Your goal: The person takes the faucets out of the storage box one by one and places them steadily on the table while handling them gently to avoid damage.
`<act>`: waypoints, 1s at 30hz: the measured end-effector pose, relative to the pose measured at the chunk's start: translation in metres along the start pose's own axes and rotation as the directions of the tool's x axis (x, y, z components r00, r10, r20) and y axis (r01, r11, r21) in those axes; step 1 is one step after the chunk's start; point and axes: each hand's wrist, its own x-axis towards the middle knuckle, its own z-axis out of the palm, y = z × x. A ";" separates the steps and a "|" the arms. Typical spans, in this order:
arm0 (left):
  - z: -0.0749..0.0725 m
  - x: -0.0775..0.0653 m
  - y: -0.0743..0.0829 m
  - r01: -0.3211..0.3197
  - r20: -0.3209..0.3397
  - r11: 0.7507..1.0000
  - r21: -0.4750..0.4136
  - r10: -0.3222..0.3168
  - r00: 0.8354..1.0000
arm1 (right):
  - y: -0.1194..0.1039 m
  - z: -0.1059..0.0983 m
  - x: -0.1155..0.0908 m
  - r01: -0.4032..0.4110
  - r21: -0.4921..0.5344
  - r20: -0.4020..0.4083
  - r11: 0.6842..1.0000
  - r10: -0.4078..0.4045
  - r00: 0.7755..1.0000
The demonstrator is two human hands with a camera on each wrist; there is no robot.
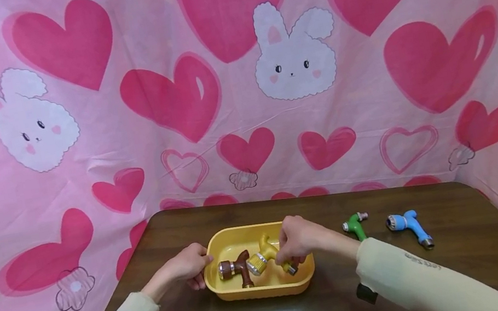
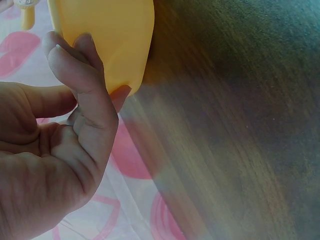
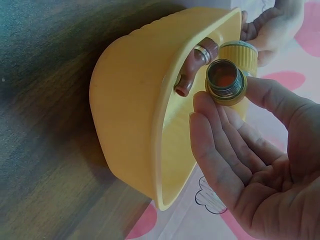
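Note:
A yellow plastic basin (image 1: 265, 290) stands on the table, and my left hand (image 1: 192, 265) grips its left end, thumb at the rim. In the left wrist view, the fingers of that hand (image 2: 82, 115) curl beside the basin wall (image 2: 120, 45). My right hand (image 1: 298, 241) pinches a yellow faucet (image 1: 268, 250) by its threaded end, over the inside of the basin. That threaded opening (image 3: 225, 77) faces the camera in the right wrist view, between thumb and fingers. Inside the basin lies a brown faucet (image 1: 244, 270), left of the yellow one.
To the right of the basin, a green faucet (image 1: 355, 225) lies partly behind my right forearm. Farther right is a blue faucet (image 1: 410, 227). The brown wooden table (image 1: 472, 260) ends at a pink curtain (image 1: 241, 112) with hearts and rabbits.

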 end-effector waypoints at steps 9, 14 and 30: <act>-0.002 0.002 -0.003 -0.012 0.033 1.000 -0.011 0.013 0.999 | 0.006 -0.002 -0.003 -0.034 0.014 -0.005 0.999 0.034 0.999; -0.002 0.003 -0.003 -0.011 0.022 1.000 -0.009 0.012 1.000 | 0.007 -0.005 -0.005 -0.039 0.009 -0.022 0.999 0.039 0.999; -0.005 0.005 -0.005 -0.024 0.053 1.000 -0.012 0.025 0.998 | 0.009 -0.014 -0.014 -0.050 0.007 -0.041 0.999 0.050 0.998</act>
